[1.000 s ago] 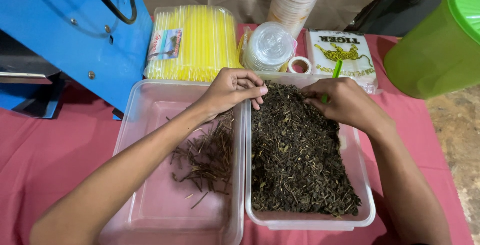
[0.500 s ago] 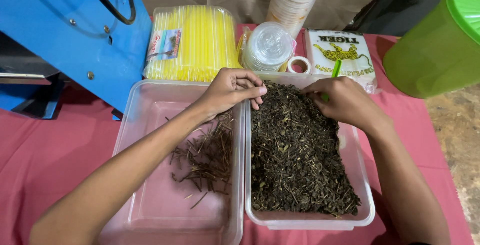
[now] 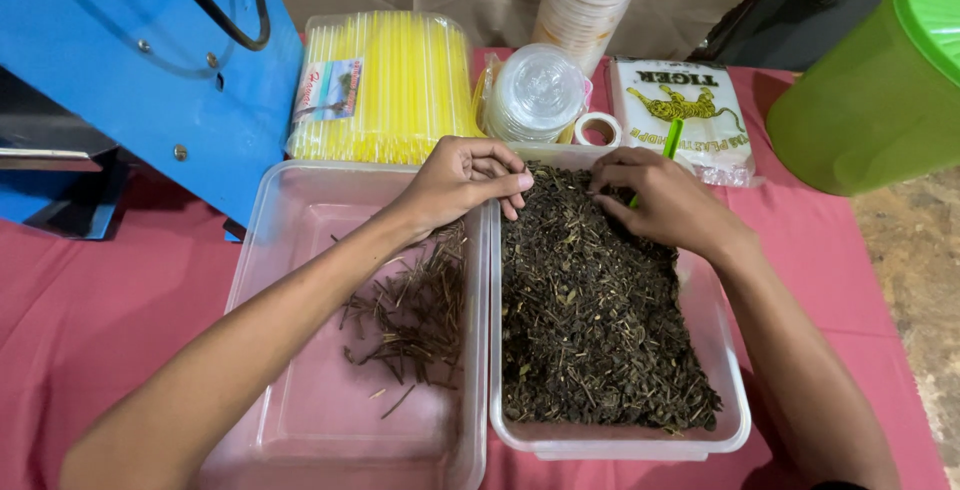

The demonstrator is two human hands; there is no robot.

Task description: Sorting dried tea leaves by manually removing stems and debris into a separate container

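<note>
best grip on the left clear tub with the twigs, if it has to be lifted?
Probably the near short rim of the left tub, from the person's side, thumb on the lip. That edge is free. The right rim abuts the leaf tub, the left hand hangs over the far corner, and the twigs lie mid-tub.

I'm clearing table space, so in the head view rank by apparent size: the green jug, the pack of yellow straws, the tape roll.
1. Pack of yellow straws
2. Green jug, partly cut off by the frame, so unsure against the straws
3. Tape roll, clearly smallest
</note>
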